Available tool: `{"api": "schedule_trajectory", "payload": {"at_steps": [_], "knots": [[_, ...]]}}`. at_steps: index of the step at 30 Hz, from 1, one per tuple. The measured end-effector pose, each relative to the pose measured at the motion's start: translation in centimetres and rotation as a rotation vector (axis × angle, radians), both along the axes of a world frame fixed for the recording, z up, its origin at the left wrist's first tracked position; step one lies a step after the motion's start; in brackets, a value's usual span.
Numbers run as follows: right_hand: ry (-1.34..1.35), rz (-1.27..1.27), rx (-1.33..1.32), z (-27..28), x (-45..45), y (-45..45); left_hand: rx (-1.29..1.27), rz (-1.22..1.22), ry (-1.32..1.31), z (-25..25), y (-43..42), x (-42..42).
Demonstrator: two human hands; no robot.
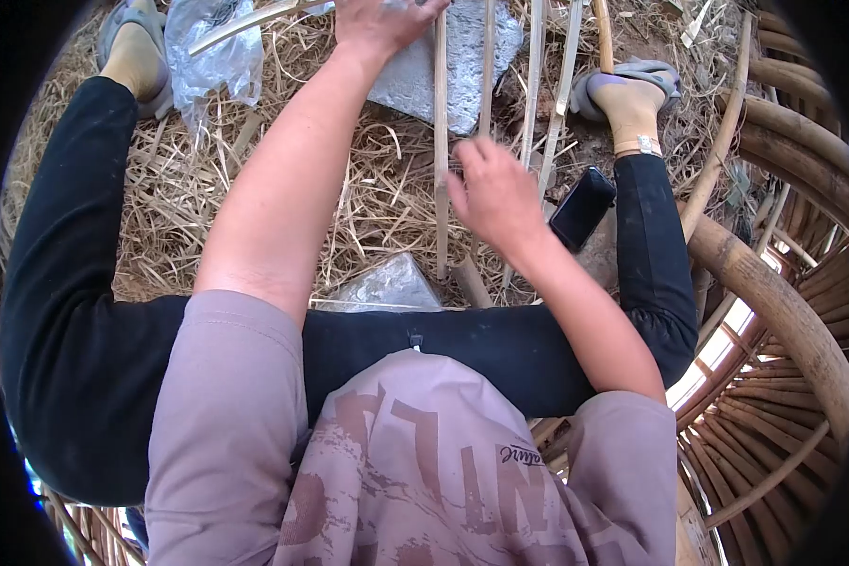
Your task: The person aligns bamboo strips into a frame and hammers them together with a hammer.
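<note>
My left hand [382,24] is at the top edge, over a rough grey stone slab [406,85], and partly cut off by the frame. Its visible fingers are closed at the upper end of a pale bamboo strip [441,141], which runs down toward my lap. My right hand [496,193] is slightly blurred, just right of this strip's lower half. Its thumb stands apart from the half-bent fingers, and I see nothing between them. More bamboo strips [531,85] fan out to the right, some crossing the slab.
Straw-like shavings [198,208] cover the ground. A black phone [582,209] lies by my right leg. Clear plastic bags lie at upper left [222,61] and near my lap [387,285]. Another strip [245,25] points left. Curved bamboo poles [774,302] stand at right.
</note>
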State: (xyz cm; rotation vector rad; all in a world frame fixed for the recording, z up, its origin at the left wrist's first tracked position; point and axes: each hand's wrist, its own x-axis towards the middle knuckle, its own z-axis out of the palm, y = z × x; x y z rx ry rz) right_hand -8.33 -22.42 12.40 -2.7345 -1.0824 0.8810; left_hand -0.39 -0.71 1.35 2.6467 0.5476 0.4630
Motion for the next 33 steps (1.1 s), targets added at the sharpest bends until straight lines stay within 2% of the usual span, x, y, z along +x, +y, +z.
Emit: {"api": "schedule_trajectory", "payload": {"at_steps": [3, 7, 10, 13, 16, 28, 33], "knots": [[0.306, -0.257, -0.12, -0.3, -1.9, -0.4, -0.009, -0.01, 0.013, 0.3, 0.3, 0.2], [0.267, -0.317, -0.142, -2.0, -3.7, -1.3, 0.0, 0.021, 0.035, 0.7, 0.6, -0.3], [0.231, -0.292, -0.25, -1.7, -3.6, -1.3, -0.037, -0.002, 0.022, 1.0, 0.5, -0.3], [0.397, -0.307, -0.226, -3.4, -3.4, -2.7, -0.04, -0.015, 0.038, 1.1, 0.5, -0.2], [0.433, -0.311, -0.161, -4.7, -3.7, -3.5, -0.029, -0.014, 0.058, 1.0, 0.5, -0.2], [0.483, -0.302, -0.186, -4.1, -3.0, -2.9, -0.022, -0.024, 0.108, 1.7, 0.8, 0.1], [0.423, -0.253, -0.069, -4.9, -3.5, -3.7, -0.004, -0.013, 0.088, 1.5, 0.5, 0.1]]}}
